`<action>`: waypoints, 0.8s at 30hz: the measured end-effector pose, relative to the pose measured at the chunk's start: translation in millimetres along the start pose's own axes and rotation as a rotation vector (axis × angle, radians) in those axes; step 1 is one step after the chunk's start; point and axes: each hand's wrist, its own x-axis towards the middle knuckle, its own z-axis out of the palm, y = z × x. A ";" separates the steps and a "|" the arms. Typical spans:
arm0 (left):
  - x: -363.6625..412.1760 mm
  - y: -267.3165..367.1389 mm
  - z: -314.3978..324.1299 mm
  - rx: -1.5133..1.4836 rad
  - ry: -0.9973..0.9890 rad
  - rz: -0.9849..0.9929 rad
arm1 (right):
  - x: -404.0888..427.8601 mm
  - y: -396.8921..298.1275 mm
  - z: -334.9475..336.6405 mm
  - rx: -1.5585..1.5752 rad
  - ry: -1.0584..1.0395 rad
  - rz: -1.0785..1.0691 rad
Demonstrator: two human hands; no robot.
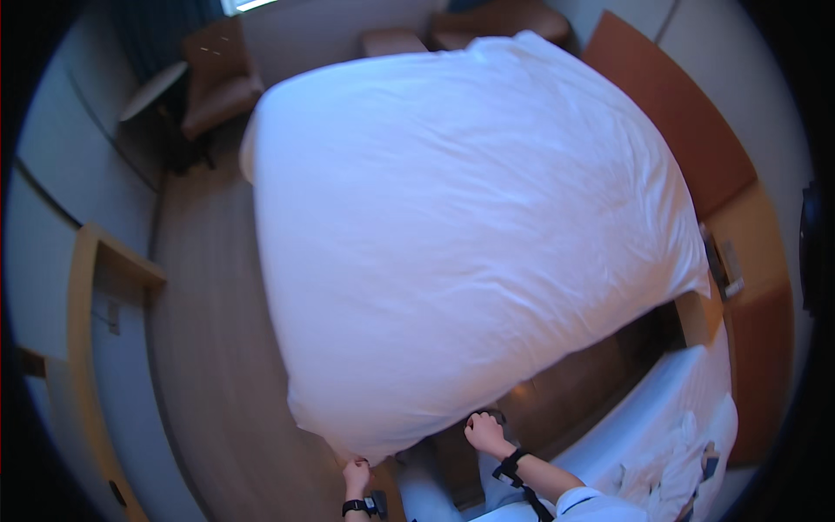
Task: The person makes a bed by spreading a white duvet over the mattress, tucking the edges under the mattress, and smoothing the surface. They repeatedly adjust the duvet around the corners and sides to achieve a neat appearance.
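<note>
A white duvet or sheet [417, 228] covers the bed in front of me, with wrinkles gathered mostly towards the headboard side. My left hand [357, 475] pinches the cloth at its near left corner, where the fabric is drawn to a point. My right hand [486, 432] is just off the near edge of the cloth, its fingers curled. Whether those fingers hold any fabric is hidden. Both wrists wear black straps with small devices.
A second bed with white bedding [652, 417] stands at my right. A brown headboard panel [672, 117] lines the right wall, near a wooden nightstand [697, 320]. Wood-look floor [209, 339] runs along the left. A brown chair [218, 85] and round table [155, 91] stand at far left.
</note>
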 end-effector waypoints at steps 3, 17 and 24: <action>-4.7 -25.6 -36.3 -0.215 -0.011 0.045 | -19.7 -81.8 -13.3 -0.039 0.217 -0.229; 33.6 -230.9 -255.5 -0.341 0.182 0.121 | 28.0 -330.6 80.4 -0.298 -0.176 0.465; 121.6 -117.3 -403.0 -0.316 -0.017 0.159 | 98.4 -339.3 56.6 -0.180 -0.359 0.325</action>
